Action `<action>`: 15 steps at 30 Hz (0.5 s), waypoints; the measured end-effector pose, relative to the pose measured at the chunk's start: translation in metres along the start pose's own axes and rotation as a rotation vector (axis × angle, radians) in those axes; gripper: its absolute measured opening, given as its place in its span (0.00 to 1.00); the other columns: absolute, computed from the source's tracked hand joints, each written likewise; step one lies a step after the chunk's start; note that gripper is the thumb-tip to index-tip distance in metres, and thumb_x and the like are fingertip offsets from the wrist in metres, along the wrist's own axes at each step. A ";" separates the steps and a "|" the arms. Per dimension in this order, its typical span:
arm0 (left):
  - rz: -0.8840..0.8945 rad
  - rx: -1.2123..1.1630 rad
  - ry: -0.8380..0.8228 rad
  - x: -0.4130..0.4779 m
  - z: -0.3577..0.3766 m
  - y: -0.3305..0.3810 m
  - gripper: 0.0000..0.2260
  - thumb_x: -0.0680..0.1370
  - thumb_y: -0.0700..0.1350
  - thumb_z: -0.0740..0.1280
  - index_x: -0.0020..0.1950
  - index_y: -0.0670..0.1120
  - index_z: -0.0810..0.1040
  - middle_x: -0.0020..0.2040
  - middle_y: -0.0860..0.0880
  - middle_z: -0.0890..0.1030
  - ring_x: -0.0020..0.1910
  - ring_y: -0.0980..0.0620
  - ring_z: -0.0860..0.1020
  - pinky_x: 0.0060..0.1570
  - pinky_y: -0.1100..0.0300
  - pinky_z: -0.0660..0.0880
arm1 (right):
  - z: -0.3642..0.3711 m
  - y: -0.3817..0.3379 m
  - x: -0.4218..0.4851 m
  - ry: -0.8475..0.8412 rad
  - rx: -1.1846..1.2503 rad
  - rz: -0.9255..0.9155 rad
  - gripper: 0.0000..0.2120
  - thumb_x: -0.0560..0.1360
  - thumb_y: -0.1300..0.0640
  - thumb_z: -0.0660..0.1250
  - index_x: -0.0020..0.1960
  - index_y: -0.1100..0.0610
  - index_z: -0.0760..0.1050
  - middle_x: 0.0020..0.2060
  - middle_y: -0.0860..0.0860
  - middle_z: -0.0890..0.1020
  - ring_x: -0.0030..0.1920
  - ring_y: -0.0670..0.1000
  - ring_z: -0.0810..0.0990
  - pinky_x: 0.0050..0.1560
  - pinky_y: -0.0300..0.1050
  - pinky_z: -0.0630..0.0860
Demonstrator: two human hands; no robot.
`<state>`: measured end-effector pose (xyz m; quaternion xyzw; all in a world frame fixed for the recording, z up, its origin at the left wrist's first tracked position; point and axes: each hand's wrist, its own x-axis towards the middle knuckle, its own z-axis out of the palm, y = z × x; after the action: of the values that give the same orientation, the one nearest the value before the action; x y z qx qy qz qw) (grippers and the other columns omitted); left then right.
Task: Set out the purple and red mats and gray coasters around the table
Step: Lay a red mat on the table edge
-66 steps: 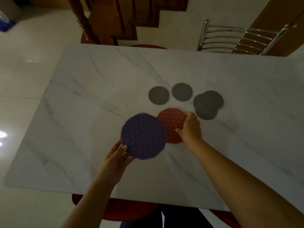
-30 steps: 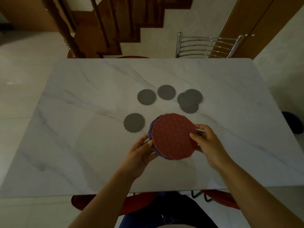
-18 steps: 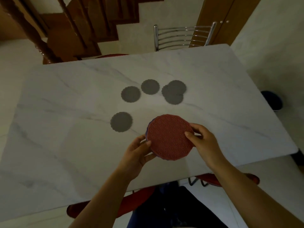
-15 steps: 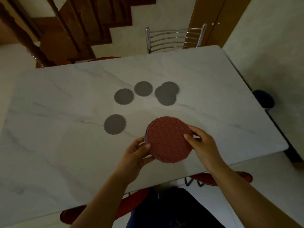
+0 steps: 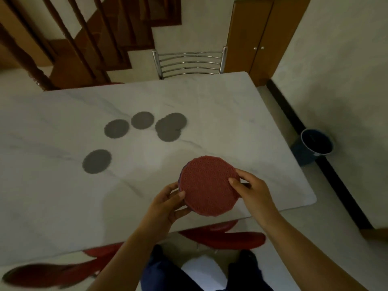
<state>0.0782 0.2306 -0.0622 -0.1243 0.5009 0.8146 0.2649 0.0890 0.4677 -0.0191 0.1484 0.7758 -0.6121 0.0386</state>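
A round red mat [image 5: 206, 185] lies stacked on a purple mat [image 5: 180, 179], of which only a thin edge shows at the left. I hold the stack above the near right part of the white marble table [image 5: 52, 206]. My left hand [image 5: 168, 203] grips its left edge and my right hand [image 5: 251, 191] grips its right edge. One gray coaster [image 5: 97, 161] lies alone to the left. Further back lie a second gray coaster [image 5: 116, 128], a third gray coaster [image 5: 142, 120] and a small overlapping pile of gray coasters [image 5: 170, 126].
A metal chair [image 5: 190, 63] stands at the table's far side. Red chair seats [image 5: 226, 236] show under the near edge. A dark bin [image 5: 315, 144] sits on the floor by the right wall. A wooden staircase [image 5: 84, 45] rises behind.
The red mat went from the table onto the purple mat, and both hands now hold the stack. A gray coaster came into view at the left. My view has swung to the right.
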 end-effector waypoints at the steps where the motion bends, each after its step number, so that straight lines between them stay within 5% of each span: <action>1: 0.009 -0.015 0.024 0.000 0.017 -0.011 0.19 0.72 0.44 0.69 0.62 0.43 0.76 0.57 0.40 0.82 0.54 0.41 0.81 0.47 0.52 0.80 | -0.018 0.003 0.002 -0.034 -0.009 -0.002 0.14 0.75 0.55 0.67 0.54 0.37 0.75 0.49 0.36 0.80 0.49 0.35 0.80 0.50 0.29 0.76; 5: 0.037 -0.116 0.107 -0.002 0.083 -0.052 0.18 0.72 0.43 0.69 0.61 0.41 0.76 0.56 0.39 0.82 0.53 0.40 0.82 0.45 0.53 0.81 | -0.083 0.015 0.015 -0.129 -0.066 -0.019 0.14 0.77 0.54 0.65 0.54 0.34 0.74 0.51 0.36 0.79 0.51 0.34 0.78 0.53 0.29 0.75; 9: 0.052 -0.165 0.148 -0.003 0.130 -0.072 0.20 0.71 0.43 0.69 0.62 0.41 0.76 0.56 0.39 0.82 0.54 0.39 0.81 0.44 0.52 0.81 | -0.126 0.022 0.023 -0.153 -0.116 0.029 0.18 0.77 0.54 0.64 0.67 0.50 0.72 0.62 0.48 0.78 0.61 0.46 0.76 0.65 0.45 0.73; 15: 0.087 -0.162 0.196 0.000 0.154 -0.070 0.19 0.71 0.42 0.68 0.62 0.42 0.76 0.56 0.41 0.83 0.54 0.40 0.82 0.44 0.52 0.81 | -0.146 0.015 0.034 -0.171 -0.097 0.024 0.18 0.77 0.54 0.65 0.66 0.53 0.74 0.62 0.50 0.79 0.61 0.48 0.77 0.64 0.52 0.74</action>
<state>0.1263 0.3917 -0.0426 -0.2026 0.4620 0.8469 0.1681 0.0784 0.6168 -0.0051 0.1026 0.7964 -0.5839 0.1192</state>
